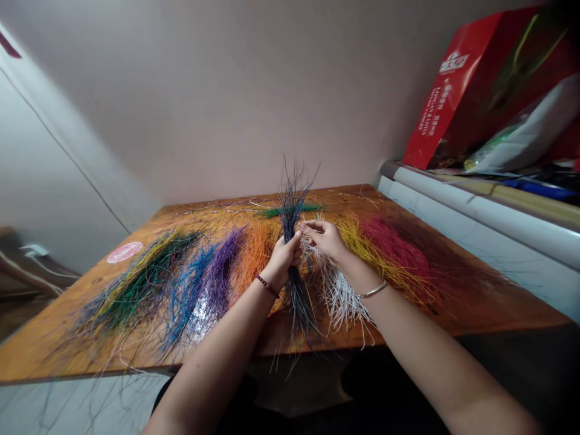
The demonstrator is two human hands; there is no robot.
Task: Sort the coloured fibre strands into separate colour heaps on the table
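Observation:
A bundle of thin dark strands (290,211), grey with some blue, stands upright in my left hand (285,255), whose fingers are wrapped round its middle. Close beside it on the right, my right hand (325,238) has thumb and index finger pinched near the bundle; anything between them is too small to make out. White strands (339,293) lie under my right hand and wrist. Orange strands (254,251) are left of my left hand, with purple (224,266) and blue strands (193,293) farther left.
Green and yellow strands (145,278) lie at the left of the wooden table (45,338); yellow (385,257) and pink strands (399,248) lie at the right. Green strands (272,212) are behind the bundle. A red bag (453,84) stands on the right ledge.

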